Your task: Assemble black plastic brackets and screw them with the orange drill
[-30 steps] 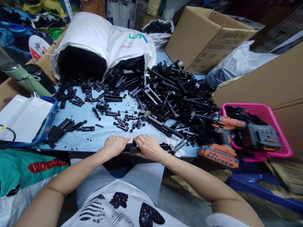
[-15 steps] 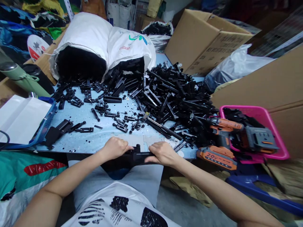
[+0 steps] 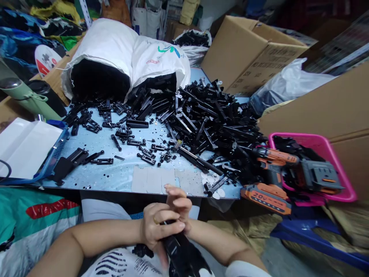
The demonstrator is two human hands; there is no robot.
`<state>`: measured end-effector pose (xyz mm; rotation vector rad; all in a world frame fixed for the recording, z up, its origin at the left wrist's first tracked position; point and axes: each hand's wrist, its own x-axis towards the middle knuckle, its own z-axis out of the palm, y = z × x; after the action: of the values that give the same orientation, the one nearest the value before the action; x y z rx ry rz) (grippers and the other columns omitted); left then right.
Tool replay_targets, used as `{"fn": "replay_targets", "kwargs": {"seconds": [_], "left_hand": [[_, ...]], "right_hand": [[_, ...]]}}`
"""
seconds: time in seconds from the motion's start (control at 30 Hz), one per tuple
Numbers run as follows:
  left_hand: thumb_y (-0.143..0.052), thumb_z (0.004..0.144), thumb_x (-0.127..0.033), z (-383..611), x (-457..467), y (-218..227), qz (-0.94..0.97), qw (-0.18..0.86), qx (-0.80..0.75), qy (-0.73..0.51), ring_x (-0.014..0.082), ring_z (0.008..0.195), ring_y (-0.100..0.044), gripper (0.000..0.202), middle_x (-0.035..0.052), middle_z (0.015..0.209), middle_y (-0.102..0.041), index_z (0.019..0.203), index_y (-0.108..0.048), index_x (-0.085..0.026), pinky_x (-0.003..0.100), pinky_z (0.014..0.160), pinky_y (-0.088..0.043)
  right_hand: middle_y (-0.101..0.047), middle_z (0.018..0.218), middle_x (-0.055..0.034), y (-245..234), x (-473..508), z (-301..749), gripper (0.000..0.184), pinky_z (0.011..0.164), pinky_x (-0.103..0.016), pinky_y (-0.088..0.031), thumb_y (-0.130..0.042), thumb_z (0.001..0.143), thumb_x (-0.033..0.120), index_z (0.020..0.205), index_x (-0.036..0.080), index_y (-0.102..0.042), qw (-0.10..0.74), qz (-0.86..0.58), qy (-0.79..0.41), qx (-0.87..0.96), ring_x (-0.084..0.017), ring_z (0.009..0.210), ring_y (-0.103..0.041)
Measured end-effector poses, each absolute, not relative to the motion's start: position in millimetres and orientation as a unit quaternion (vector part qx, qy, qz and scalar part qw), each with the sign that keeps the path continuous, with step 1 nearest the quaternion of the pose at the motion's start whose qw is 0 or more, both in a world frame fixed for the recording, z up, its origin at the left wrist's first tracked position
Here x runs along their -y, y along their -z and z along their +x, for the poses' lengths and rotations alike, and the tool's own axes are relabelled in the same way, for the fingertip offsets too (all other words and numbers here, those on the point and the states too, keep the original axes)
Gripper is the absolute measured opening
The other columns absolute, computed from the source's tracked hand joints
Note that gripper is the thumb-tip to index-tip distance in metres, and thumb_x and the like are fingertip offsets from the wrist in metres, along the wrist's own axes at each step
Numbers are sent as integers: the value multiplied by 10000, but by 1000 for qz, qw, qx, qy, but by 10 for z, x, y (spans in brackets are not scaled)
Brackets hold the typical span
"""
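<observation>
Close to my shirt, my left hand (image 3: 158, 225), with a ring on one finger, is wrapped around a long black plastic part (image 3: 184, 254). The part slants down toward my body, and its upper end is hidden by my fingers. My right hand (image 3: 179, 202) is right behind the left, its fingers stretched upward and apart. Its palm is partly covered, so I cannot tell whether it touches the part. A smaller black piece (image 3: 142, 251) shows below my left wrist. On the table ahead lie loose black hinged pieces (image 3: 146, 157) and a large heap of black parts (image 3: 207, 115).
Two white sacks (image 3: 106, 42) spill black parts at the back. To the right are an orange cordless drill (image 3: 273, 173), a pink basket (image 3: 343, 181) and a cardboard box (image 3: 236, 50). A blue basket (image 3: 57, 154) with paper stands left. Grey cardboard (image 3: 152, 180) lies at the table's front edge.
Both hands have come back from the table edge toward my body with the black part, which now points toward me. My right hand's fingers have opened upward behind the left.
</observation>
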<state>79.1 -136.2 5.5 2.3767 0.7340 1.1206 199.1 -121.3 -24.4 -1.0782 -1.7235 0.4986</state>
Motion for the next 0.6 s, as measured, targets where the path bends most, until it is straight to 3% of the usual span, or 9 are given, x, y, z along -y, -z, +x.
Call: {"fn": "replay_targets", "kwargs": {"seconds": [0.1,0.2,0.27,0.33,0.43,0.5,0.6], "left_hand": [[-294,831,-715,738,1111,93,859,67,-300,-410,223,937,-590,614,97,947,-626,1120,-618,-281,373,815,-465],[-454,833,-622,633,726,201,895,-5,-359,-265,234,890,-586,567,113,985,-615,1280,-520,-280,368,780,-441],[-524,823,-562,598,454,287,907,-23,-386,-169,243,853,-577,565,130,966,-618,1290,-515,-246,350,726,-424],[-542,825,-530,619,182,370,907,-30,-405,-114,259,870,-563,553,147,955,-620,1267,-534,-199,339,697,-405],[-560,824,-511,689,-215,409,896,-24,-436,-85,279,962,-534,571,159,1013,-613,1275,-515,-163,355,739,-394],[-549,839,-500,663,-440,353,880,-19,-464,-96,283,1040,-505,575,160,1117,-588,1303,-479,-168,391,818,-382],[-457,914,-354,381,-686,197,820,-20,-557,-126,274,1132,-458,422,148,1249,-532,1294,-478,-173,418,902,-352]], "right_hand": [[-524,1036,-137,288,626,1984,424,823,-438,-447,-117,932,457,1006,227,-465,515,-417,-173,728,-252,1002,-517],[-550,1101,-133,173,-366,2139,258,889,-407,-401,-359,922,363,1059,193,-496,385,-422,-109,814,-250,1067,-484],[-560,1126,-148,89,-1100,2216,238,896,-388,-375,-384,926,273,1076,154,-524,306,-447,-29,840,-246,1070,-466],[-553,1175,-161,30,-1770,2235,266,897,-397,-343,-340,927,161,1080,135,-556,189,-444,50,875,-251,1100,-438],[-601,1089,-149,7,-2509,2198,264,920,-423,-297,-356,915,107,967,129,-614,17,-447,127,885,-245,1099,-420],[-631,999,-120,35,-2802,2177,248,912,-421,-296,-381,906,105,898,137,-627,-37,-469,143,871,-232,1060,-433],[-648,943,-95,80,-2993,2196,234,912,-397,-295,-391,892,84,897,137,-620,-40,-471,144,870,-206,1008,-464]]}}
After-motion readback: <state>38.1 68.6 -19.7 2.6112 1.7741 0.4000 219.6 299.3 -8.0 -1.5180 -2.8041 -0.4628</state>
